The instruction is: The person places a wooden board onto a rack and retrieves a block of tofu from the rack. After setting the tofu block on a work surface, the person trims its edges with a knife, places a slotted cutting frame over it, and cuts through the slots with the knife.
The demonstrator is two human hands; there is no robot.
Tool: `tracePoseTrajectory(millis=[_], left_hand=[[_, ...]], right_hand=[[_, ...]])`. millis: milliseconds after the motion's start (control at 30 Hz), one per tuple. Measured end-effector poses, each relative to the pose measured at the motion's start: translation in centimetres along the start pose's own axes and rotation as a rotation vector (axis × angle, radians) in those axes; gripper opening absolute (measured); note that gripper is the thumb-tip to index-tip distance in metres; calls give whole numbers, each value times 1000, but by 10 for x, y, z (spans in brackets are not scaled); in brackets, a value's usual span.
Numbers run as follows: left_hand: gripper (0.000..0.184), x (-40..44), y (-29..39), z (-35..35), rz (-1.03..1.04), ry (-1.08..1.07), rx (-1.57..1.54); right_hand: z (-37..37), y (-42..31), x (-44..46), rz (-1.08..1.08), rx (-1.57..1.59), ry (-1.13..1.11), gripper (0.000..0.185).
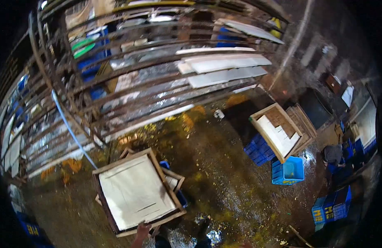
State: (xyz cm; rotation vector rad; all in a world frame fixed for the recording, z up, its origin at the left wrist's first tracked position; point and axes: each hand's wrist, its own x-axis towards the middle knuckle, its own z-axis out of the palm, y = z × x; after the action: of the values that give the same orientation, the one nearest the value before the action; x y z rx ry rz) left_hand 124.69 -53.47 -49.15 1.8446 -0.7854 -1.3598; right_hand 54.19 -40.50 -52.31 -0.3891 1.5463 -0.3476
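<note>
Your left hand (142, 231) is at the bottom of the frame, left of centre, reaching in from the lower edge. It is at the near rim of a square wooden tray (158, 173), and the fingers overlap that rim. The view is too blurred and small to tell whether they are clamped on it, together or apart. Your right hand is out of view.

The tray fills the lower left of the frame, turned at an angle. Inside lies a broad, cream-coloured sheet (135, 192) with a few thin dark slits near its upper and lower edges. Corners of other wooden trays (180, 184) stick out beneath it, and a bit of blue plastic (182, 198) shows at their right.

Right of centre, a second wooden tray (267, 139) holds pale pieces (278, 134) over part of its brown base. It sits tilted above a dark blue crate (259, 152), with a light blue crate (288, 170) just below. At lower right are more blue crates (331, 208) with yellow lettering.

Across the upper left runs a slatted rack (137, 66) with long white boards (228, 62) at its right end. The floor (216, 165) is dark, wet and scattered with yellowish bits.
</note>
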Motion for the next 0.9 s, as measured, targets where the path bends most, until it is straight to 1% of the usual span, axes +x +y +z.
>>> tracePoseTrajectory(millis=[33,100,133,233,267,300,333,367,433,467,500,533,567,600,667,733,800,833,867,900], left_hand=[[44,-13,2,18,13,92,460],[30,-37,31,43,-414,-6,461],[30,-44,41,56,-461,-24,433],[31,-59,69,94,-424,-43,394],[31,-60,79,108,-416,-53,391],[31,-59,89,122,-407,-61,389],[31,-58,98,133,-400,-69,384],[31,-55,108,145,-391,-77,380],[32,-40,125,166,-376,-90,375],[32,-30,136,176,-377,-93,366],[32,-20,147,187,-376,-97,357],[33,-6,157,196,-376,-97,349],[33,8,166,203,-376,-95,344],[33,27,172,209,-381,-93,334],[33,71,190,221,-390,-81,306],[34,120,211,230,-398,-61,271],[34,171,236,242,-403,-34,217],[35,199,251,250,-398,-24,171],[35,227,263,260,-395,-12,100],[35,256,276,275,-375,-9,16]], right_hand=[[-10,-29,-43,205,-260,170,33],[-41,-39,-57,230,-246,196,33],[-52,-46,-56,210,-234,183,33],[-79,-56,-36,100,-262,119,33],[-84,-61,-20,12,-309,84,33],[-87,-69,4,-127,-385,34,33],[-86,-76,37,-361,-477,-30,33],[-80,-97,65,-623,-473,-115,33],[-52,-189,67,-580,137,-276,47],[-43,-245,70,-475,247,-289,56],[-46,-256,160,-797,69,-220,60],[-52,-260,254,-1106,-95,-78,63],[-63,-329,186,-1123,-106,-219,61],[-71,-415,89,-1128,-116,-363,59],[-105,-486,86,-985,-115,-97,52],[-152,-530,76,-1102,89,-176,47],[-208,-547,95,-738,-374,314,49],[-229,-552,92,-469,115,152,43],[-252,-540,93,-178,592,-21,37],[-267,-514,109,-290,823,-698,43]])
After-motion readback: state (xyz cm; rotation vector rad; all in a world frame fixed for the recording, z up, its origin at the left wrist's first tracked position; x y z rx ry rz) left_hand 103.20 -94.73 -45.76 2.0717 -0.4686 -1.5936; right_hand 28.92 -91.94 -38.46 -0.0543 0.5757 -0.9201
